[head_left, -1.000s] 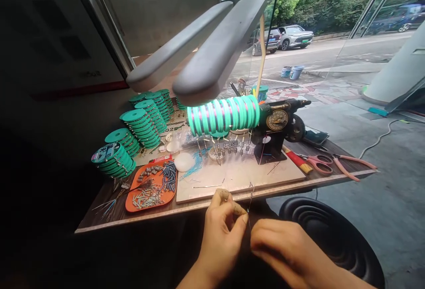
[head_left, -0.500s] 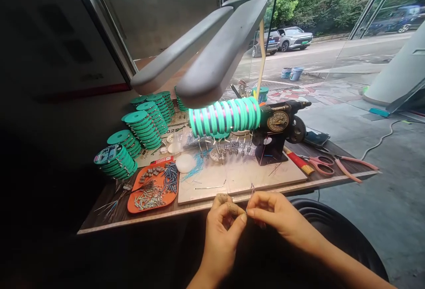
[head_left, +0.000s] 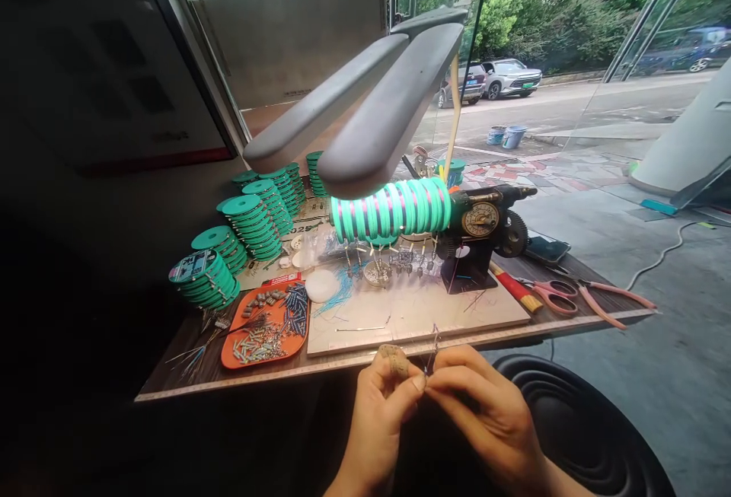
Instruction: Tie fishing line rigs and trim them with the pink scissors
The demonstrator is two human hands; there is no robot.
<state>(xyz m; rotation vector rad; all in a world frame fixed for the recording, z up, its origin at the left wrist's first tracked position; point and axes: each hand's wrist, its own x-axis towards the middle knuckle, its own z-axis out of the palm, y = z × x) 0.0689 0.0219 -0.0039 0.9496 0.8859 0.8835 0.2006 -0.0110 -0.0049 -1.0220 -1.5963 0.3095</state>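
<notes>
My left hand (head_left: 380, 413) is closed in a pinch, thumb against a forefinger wrapped in tan tape (head_left: 393, 360). At its fingertips my right hand (head_left: 485, 402) is pinching too, and the two hands nearly touch at the front edge of the table. A thin dark thread (head_left: 435, 336) sticks up by the right fingertips and runs down to where they meet. What else lies between the fingers is too small to make out. Just beyond lies a pale work board (head_left: 411, 322) with a thin metal needle-like rod (head_left: 359, 328) on it.
An orange tray (head_left: 234, 356) holds small metal and tube parts. Behind the board, green line spools (head_left: 391, 208) sit on a black winder (head_left: 471, 253) beneath a grey lamp (head_left: 394, 109). More spools (head_left: 251, 223) are stacked left. Scissors (head_left: 557, 301), pliers (head_left: 617, 299) and a brush (head_left: 517, 288) lie right.
My right hand has turned, its wrist swinging lower and inward, with the fingers still at the left fingertips. The whole view has shifted slightly.
</notes>
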